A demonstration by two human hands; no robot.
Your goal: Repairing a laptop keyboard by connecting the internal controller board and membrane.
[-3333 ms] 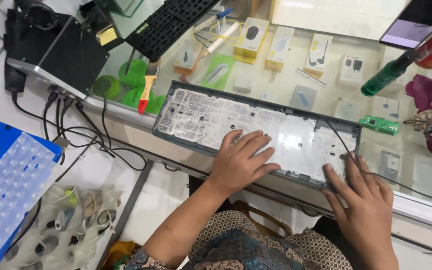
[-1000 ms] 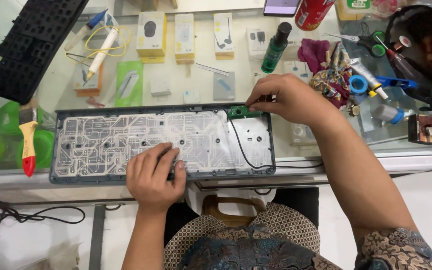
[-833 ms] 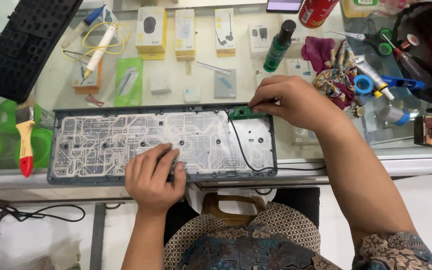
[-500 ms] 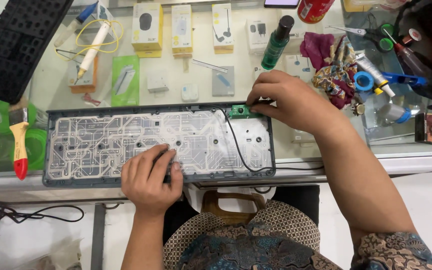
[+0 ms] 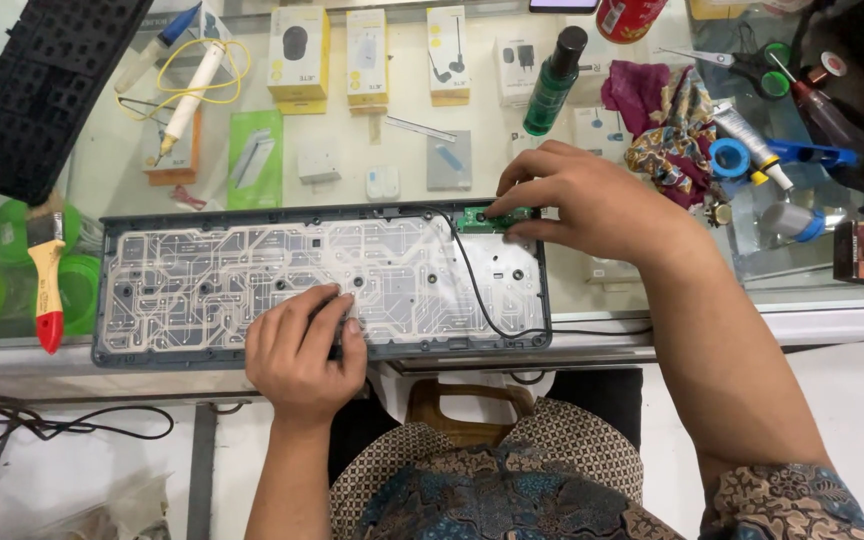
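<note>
An opened keyboard base point(image 5: 152, 285) lies on the glass counter, its clear circuit membrane facing up. My left hand point(image 5: 304, 350) presses flat on the membrane near the front edge, fingers together. My right hand point(image 5: 592, 205) rests at the base's back right corner, its fingertips pinching a small green circuit board point(image 5: 480, 217). A black cable point(image 5: 482, 305) runs from that board across the membrane and off to the right.
A paintbrush with a red and tan handle point(image 5: 48, 285) lies left of the base. A black key frame point(image 5: 37, 85) sits at the back left. A dark green bottle point(image 5: 555, 80), patterned cloth point(image 5: 667, 120), scissors point(image 5: 752, 65) and tubes crowd the back right.
The view has drifted slightly. My right hand's fingers stay on the green board and my left hand stays pressed on the membrane; earlier both hands lay flat on the keyboard base.
</note>
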